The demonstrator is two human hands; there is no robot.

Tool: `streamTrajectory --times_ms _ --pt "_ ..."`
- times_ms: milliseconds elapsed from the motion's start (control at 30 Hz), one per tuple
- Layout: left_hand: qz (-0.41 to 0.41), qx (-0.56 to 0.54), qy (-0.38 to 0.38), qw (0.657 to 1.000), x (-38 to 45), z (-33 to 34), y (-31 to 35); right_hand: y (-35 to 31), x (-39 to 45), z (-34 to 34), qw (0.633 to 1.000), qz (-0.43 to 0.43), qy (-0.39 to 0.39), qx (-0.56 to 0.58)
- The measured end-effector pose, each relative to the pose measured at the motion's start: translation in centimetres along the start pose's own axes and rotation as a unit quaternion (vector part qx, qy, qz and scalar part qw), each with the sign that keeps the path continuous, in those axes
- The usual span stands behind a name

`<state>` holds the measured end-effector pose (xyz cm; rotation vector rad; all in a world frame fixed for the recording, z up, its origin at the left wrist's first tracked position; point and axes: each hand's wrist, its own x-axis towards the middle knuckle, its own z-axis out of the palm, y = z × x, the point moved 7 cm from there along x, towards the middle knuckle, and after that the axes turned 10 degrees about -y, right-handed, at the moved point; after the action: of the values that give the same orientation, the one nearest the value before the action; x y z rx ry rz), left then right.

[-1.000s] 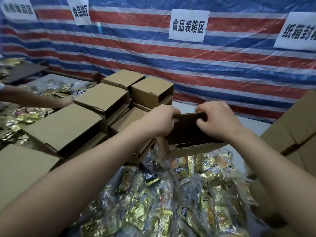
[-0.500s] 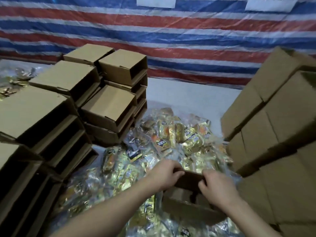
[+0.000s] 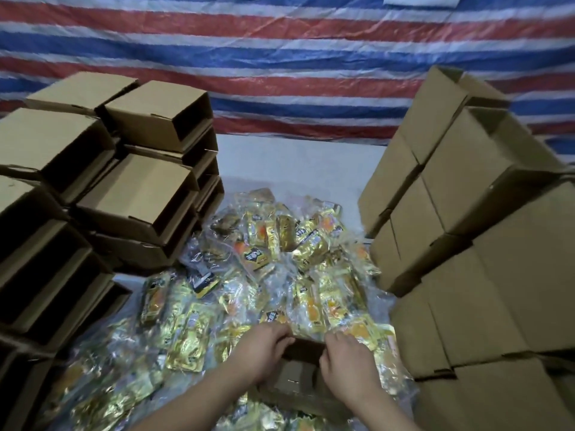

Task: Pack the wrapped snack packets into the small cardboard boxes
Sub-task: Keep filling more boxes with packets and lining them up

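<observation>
A small open cardboard box (image 3: 297, 379) sits low on a heap of gold and orange wrapped snack packets (image 3: 267, 275), close to me. My left hand (image 3: 264, 349) grips its left wall with fingers curled over the far rim. My right hand (image 3: 348, 360) grips the right wall the same way. The inside of the box is brown and looks bare where it shows; my hands hide part of it.
Stacks of open small boxes (image 3: 137, 197) stand at the left, mouths facing right. Taller stacks of closed boxes (image 3: 466, 244) rise at the right. A striped tarp (image 3: 280, 73) hangs behind the white tabletop (image 3: 295, 163).
Both hands brought the box from the left stacks down and toward me onto the packet heap. My view tilted downward, and over the last half second the box stayed nearly still.
</observation>
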<state>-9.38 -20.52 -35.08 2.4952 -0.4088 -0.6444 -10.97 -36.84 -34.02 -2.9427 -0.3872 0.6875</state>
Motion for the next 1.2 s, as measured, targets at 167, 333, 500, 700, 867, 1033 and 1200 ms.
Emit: streamTrajectory --times_ms 167,333,500,700,867,1033,1200 --pt "-0.021 -0.038 -0.017 0.999 0.3 -1.5 0.1 0.4 0.0 -0.9 0.999 0.008 0.015 0.035" --pt "-0.018 0.108 0.016 0.994 5.5 -5.3 0.1 2.1 0.9 -4.5 0.993 0.022 0.067 0.091" --pt "0.096 0.424 -0.115 0.893 11.2 -1.4 2.2 4.7 1.5 -5.5 0.984 0.047 0.081 0.152" --pt "0.143 0.601 -0.201 0.760 15.3 3.9 2.9 7.4 2.0 -5.1 0.981 0.052 0.065 0.177" --pt "0.157 0.603 -0.194 0.757 16.9 5.1 2.6 8.4 2.8 -4.5 0.980 0.063 0.041 0.187" --pt "0.181 0.612 -0.178 0.749 17.7 5.7 2.6 9.1 3.6 -4.1 0.976 0.072 0.026 0.205" --pt "0.196 0.598 -0.179 0.756 17.2 5.9 1.9 8.8 3.6 -3.1 0.968 0.074 0.016 0.238"
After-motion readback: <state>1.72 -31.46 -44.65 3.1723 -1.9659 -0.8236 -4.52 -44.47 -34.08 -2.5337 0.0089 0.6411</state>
